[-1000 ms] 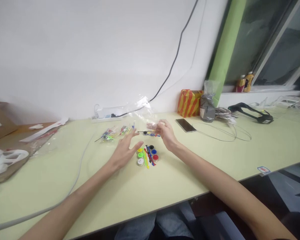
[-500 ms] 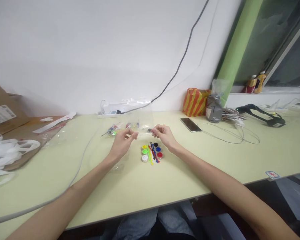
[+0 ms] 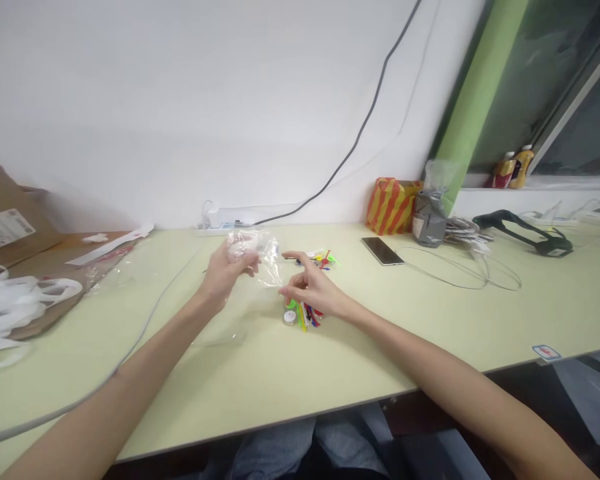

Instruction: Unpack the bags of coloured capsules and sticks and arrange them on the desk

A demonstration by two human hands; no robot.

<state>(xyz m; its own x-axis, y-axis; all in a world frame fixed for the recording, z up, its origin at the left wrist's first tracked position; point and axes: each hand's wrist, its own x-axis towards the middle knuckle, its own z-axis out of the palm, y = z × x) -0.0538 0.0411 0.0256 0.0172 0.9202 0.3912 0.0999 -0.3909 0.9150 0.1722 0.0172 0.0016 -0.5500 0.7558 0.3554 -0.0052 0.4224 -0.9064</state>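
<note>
A crumpled clear plastic bag (image 3: 267, 257) is bunched up in my left hand (image 3: 225, 270), above the table. To its right is my right hand (image 3: 315, 287), thumb and forefinger apart near the bag's loose end. I see nothing held between them. Below the right hand lie thin coloured plastic strips (image 3: 301, 317) and small round pieces, among them a white round piece (image 3: 290, 318). The hand covers part of this group. Behind it sits a loose pile of small coloured parts (image 3: 325, 259) in red, yellow, green and blue.
A phone (image 3: 381, 251) lies to the right, near a striped bag (image 3: 394, 207) and a grey package (image 3: 429, 217). Cardboard (image 3: 5, 213) and white straps (image 3: 25, 303) are at the left. A grey cable (image 3: 145, 353) crosses under my left forearm. A power strip (image 3: 220, 229) is by the wall.
My left hand has moved left and up and now bunches the clear bag. The coloured parts that lay behind my hands now form a pile farther right. My right hand has spread its fingers.
</note>
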